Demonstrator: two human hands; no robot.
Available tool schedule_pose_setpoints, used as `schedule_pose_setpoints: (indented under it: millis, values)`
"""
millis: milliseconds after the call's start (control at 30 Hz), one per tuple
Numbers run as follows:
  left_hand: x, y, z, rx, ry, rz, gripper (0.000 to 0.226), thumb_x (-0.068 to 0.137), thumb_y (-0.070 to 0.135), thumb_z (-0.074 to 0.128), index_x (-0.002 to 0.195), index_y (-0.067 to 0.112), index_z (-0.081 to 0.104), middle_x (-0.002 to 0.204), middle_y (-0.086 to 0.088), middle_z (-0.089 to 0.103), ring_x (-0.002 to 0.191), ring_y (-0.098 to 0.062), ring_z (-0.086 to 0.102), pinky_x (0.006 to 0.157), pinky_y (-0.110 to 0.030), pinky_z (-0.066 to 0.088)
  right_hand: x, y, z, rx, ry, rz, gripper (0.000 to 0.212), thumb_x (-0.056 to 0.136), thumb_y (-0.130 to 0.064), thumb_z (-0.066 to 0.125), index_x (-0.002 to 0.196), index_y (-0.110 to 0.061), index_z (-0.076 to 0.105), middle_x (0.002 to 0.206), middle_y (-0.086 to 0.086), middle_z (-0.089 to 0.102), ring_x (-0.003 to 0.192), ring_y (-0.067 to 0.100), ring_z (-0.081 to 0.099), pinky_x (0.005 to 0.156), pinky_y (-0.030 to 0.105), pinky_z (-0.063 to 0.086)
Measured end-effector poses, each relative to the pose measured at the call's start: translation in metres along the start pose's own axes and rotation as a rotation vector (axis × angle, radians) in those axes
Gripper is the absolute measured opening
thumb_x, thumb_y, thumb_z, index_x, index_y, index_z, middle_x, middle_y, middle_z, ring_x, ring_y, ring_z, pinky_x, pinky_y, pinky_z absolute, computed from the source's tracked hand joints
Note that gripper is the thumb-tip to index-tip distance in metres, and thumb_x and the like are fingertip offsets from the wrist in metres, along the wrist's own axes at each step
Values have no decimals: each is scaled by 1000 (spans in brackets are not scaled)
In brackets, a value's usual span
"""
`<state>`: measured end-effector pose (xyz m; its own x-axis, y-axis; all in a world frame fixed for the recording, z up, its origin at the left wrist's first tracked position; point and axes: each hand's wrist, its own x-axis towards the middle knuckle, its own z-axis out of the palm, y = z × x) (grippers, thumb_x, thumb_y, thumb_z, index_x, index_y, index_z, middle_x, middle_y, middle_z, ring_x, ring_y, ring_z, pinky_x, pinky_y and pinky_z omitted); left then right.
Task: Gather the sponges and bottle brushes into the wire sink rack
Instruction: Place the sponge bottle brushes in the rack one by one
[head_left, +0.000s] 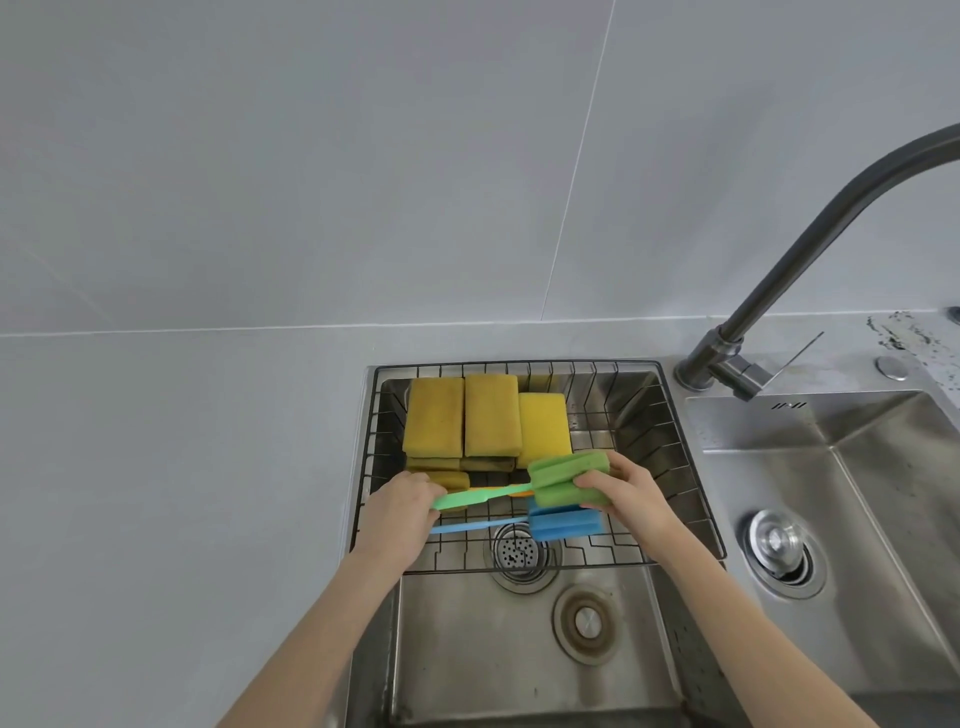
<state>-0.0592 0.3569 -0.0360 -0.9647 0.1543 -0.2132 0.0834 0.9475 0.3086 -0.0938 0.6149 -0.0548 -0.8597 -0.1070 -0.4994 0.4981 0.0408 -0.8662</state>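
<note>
hands (410, 512) on green brush (545, 480)

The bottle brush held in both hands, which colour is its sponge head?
Green, like its handle; the bottle brush shows clearly in the head view.

Yellow sponges (488, 426) upright in wire rack (670, 415) — green brush (561, 478) over blue brush (563, 525).
</note>
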Motion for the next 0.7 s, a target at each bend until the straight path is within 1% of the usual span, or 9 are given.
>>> schedule_pose_setpoints:
  millis: [167,233,333,400,467,533,567,633,700]
  values:
    - [5,5,-6,-53,66,13,28,87,18,58,114,17,60,109,-3,65,100,-17,56,84,-28,48,-3,-8,-2,87,13,-46,30,74,-7,66,103,-9,60,107,20,61,101,32,59,80,36,52]
    - [8,9,-12,-98,97,26,32,85,17,60,117,17,58,108,-3,65,98,-18,57,85,-29,48,-7,-25,1,178,34,-120,49,61,-18,72,107,-8,58,104,14,62,100,31,59,77,35,52]
    - [10,22,-23,-196,125,33,35,83,19,63,118,17,58,101,-3,65,89,-17,58,80,-27,49,-16,-63,12,353,24,-276,90,45,-32,86,122,-6,47,106,8,62,100,24,62,77,31,56]
    - [11,34,-28,-370,169,9,32,80,16,67,112,14,63,95,-2,66,82,-16,60,77,-23,51,-23,-86,20,445,0,-373,100,42,-37,89,126,-8,43,101,2,67,95,18,65,78,27,56]
    - [9,48,-33,-605,205,-37,30,76,11,71,106,10,66,89,2,65,75,-8,60,71,-9,49,-33,-102,30,404,-4,-431,92,49,-32,87,128,-13,43,103,-1,68,97,15,65,79,22,55]
    - [8,63,-36,-793,231,-79,29,74,8,73,102,9,68,87,4,65,72,1,59,66,0,46,-41,-105,44,222,1,-451,72,63,-19,81,126,-15,47,113,2,65,103,13,63,79,18,53]
    - [7,70,-37,-877,239,-95,27,73,7,73,100,9,69,86,2,67,73,0,61,68,-2,48,-44,-104,51,108,2,-456,62,69,-15,77,125,-15,50,115,3,64,105,12,62,81,18,53]
    - [6,83,-37,-1026,235,-109,20,73,4,73,90,15,73,79,-2,72,73,-12,67,75,-20,55,-47,-96,64,-108,2,-482,47,77,-12,70,120,-18,55,111,0,67,103,10,62,87,22,51]
    - [5,92,-37,-1071,235,-121,25,72,-2,70,75,23,73,64,9,73,70,-10,69,73,-31,57,-48,-86,73,-350,74,-546,36,80,-14,67,115,-21,60,101,-4,70,94,3,63,85,22,49]
